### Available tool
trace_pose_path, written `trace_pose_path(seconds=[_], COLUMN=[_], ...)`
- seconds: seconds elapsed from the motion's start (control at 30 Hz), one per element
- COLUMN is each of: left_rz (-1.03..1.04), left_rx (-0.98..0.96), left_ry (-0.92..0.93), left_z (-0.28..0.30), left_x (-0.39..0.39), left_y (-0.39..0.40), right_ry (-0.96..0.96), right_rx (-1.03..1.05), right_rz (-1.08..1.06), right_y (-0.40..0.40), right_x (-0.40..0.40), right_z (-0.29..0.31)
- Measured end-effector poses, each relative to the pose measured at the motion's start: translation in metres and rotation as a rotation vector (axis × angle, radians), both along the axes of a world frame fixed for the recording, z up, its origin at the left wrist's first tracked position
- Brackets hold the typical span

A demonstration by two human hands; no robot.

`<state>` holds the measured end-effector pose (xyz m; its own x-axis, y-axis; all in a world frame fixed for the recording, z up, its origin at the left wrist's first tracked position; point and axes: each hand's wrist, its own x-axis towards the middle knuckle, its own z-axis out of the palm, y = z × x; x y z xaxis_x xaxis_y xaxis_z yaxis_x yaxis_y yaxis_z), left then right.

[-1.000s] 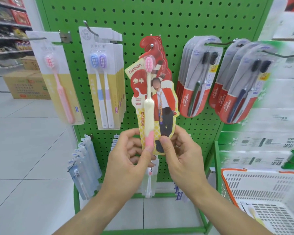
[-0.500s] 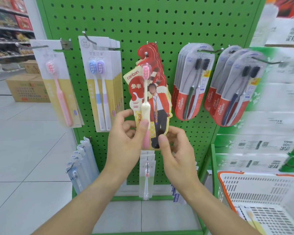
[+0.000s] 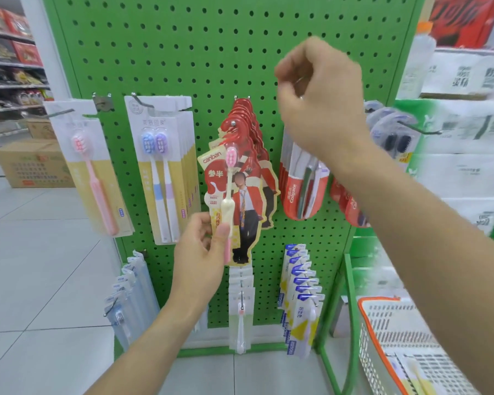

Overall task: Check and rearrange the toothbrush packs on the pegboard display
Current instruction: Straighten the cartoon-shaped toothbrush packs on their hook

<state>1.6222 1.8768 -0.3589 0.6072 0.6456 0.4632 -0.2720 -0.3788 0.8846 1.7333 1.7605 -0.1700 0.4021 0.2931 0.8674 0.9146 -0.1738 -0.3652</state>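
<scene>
Head view, green perforated metal pegboard [image 3: 183, 52], facing it square-on.

Left hand [image 3: 196, 253]: grip pinches the lower edge of the front red-and-cream figure-shaped toothbrush pack [image 3: 234, 201], thumb across the pink handle end. The pack hangs at about 6 o'clock from its metal peg tip [image 3: 233, 123], at the front of a stack of like packs, tilted slightly out from the board at its lower end.

Right hand [image 3: 320, 101]: raised at about 1 o'clock from the held pack, blurred. Fingers curled, tips bunched near the thumb. Whether they grasp a peg or anything else, cannot tell; something small and pale shows at the fingertips, not readable. The hand covers the top of the red Colgate blister packs [image 3: 300, 192] below it.

Other stock: pale card with single pink toothbrush [image 3: 89, 169] at 9 o'clock, white card with two blue-and-lilac toothbrushes [image 3: 160, 172] next to it, lower pegs with small clear and blue-white packs. White mesh basket with orange rim [image 3: 405, 337] at 4 o'clock.

Progress, judged: upper-row stacks hang in order on their pegs; the figure pack is on its hook but not yet released, so that check looks near done. The Colgate pegs and lower row appear left to do.
</scene>
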Motion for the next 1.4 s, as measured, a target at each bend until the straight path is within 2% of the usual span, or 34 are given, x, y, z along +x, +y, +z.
trace_pose_path(seconds=[0.13, 0.23, 0.33, 0.57, 0.73, 0.83, 1.03, 1.23, 1.4], left_rz=[0.011, -0.001, -0.017, -0.024, -0.015, 0.008, 0.066, 0.144, 0.163], left_rx=[0.031, -0.008, -0.064, -0.134, -0.154, -0.162, -0.176, -0.125, -0.112], left_ry=[0.005, -0.006, -0.028, -0.025, -0.025, -0.026, -0.02, -0.001, 0.043], left_z=[-0.004, -0.004, -0.003, -0.002, -0.002, -0.002, 0.0, 0.005, 0.007], left_x=[0.003, 0.005, 0.004, 0.003, 0.006, 0.01, 0.018, 0.027, 0.029], left_y=[0.001, 0.001, 0.0, 0.002, 0.001, 0.0, 0.001, 0.007, 0.009], right_ry=[0.047, 0.15, 0.253, 0.364, 0.342, 0.291, 0.057, -0.149, -0.287], right_rx=[-0.322, -0.567, -0.718, -0.643, -0.681, -0.601, -0.351, 0.161, 0.441], right_rz=[-0.164, -0.127, -0.104, -0.107, -0.194, -0.234, -0.299, -0.184, -0.194], right_y=[0.023, 0.046, 0.064, 0.087, 0.089, 0.085, 0.065, 0.046, 0.037], right_x=[0.023, 0.048, 0.072, 0.082, 0.075, 0.07, 0.064, 0.059, 0.049], right_z=[0.054, 0.062, 0.057, 0.046, 0.047, 0.051, 0.057, 0.08, 0.081])
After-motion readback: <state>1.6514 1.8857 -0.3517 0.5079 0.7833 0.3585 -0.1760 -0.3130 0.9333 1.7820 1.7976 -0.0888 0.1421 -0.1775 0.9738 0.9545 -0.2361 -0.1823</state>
